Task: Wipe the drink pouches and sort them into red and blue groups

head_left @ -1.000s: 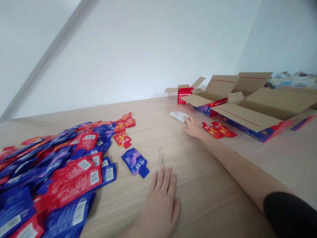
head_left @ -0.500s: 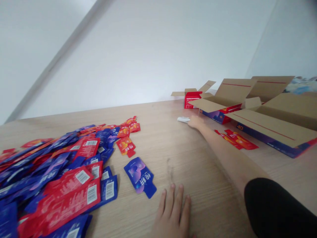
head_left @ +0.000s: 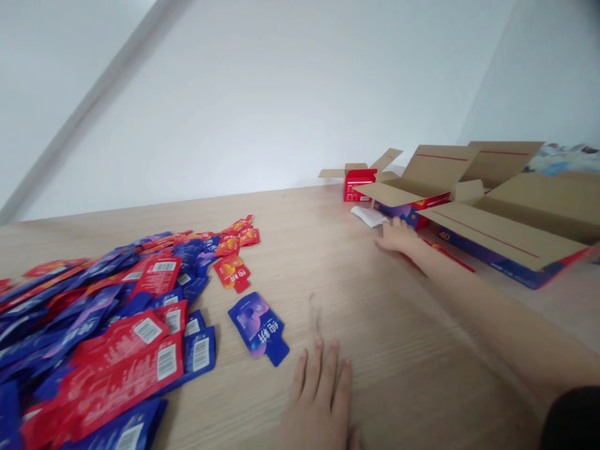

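Note:
My left hand [head_left: 319,397] lies palm down on the wooden table [head_left: 300,250], its fingers stretched out and nothing in it. Just left of its fingertips is a single blue pouch [head_left: 257,328] with a narrow neck. My right hand [head_left: 397,236] reaches far out to the right, fingers and thumb apart. Right at its fingers lies a white flat sheet, perhaps a tissue [head_left: 369,216], in front of a blue-and-red carton [head_left: 398,211]. Whether the fingers touch it is hard to make out. Red pouches [head_left: 450,255] lie partly hidden behind my right forearm.
A large heap of red and blue pouches [head_left: 117,331] covers the left of the table, with a few red ones [head_left: 232,272] at its edge. A small open red box [head_left: 359,185] stands near the wall. A larger open carton [head_left: 497,250] is at the right.
My right hand has moved right, toward the cartons. The white sheet it held has shifted right and lies by the carton, looking flatter. My left hand stays on the table.

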Motion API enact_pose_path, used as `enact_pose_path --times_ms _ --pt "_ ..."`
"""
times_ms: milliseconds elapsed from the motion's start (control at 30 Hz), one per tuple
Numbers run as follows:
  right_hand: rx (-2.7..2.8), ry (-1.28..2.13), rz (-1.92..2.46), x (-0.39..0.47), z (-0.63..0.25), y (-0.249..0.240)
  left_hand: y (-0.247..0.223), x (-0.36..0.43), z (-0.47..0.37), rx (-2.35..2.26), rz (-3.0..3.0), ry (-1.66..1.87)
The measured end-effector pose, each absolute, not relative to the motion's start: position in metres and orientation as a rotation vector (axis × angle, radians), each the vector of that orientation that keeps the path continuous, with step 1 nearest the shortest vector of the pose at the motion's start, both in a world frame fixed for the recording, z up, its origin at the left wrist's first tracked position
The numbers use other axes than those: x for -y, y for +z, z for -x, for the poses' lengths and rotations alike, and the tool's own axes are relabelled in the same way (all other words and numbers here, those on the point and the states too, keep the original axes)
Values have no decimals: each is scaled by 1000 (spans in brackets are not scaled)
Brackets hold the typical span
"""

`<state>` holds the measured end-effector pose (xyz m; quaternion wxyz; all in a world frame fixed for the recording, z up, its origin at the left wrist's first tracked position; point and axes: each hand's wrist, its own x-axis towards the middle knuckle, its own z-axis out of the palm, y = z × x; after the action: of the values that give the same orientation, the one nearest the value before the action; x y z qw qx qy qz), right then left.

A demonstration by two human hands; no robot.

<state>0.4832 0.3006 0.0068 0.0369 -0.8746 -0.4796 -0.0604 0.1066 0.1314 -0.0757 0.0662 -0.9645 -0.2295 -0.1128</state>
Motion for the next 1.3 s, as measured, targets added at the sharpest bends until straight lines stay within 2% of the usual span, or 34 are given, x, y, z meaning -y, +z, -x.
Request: enact_pose_path --times_ms 167,267,500,667,1033,1167,1300 --pt "1249 -119 2790 -235 -529 -17 -38 -121 -116 942 3086 -133" --pt "1184 50 2756 -212 -549 -33 -24 -114 -118 1024 3149 -94" --pt "1240 66 2731 -202 -554 -43 -23 -110 -113 1071 3150 -121" --pt "1395 27 2678 -219 -523 -42 -32 -111 -112 981 3099 -135" --pt "1868 49 2326 -316 -404 -42 -38 -120 -116 974 3113 24" --pt "1960 101 2222 -327 -391 -44 -67 -130 -106 798 2995 -208" --pt "1923 62 2207 -348 -419 -29 -95 -131 -102 762 2782 -452"
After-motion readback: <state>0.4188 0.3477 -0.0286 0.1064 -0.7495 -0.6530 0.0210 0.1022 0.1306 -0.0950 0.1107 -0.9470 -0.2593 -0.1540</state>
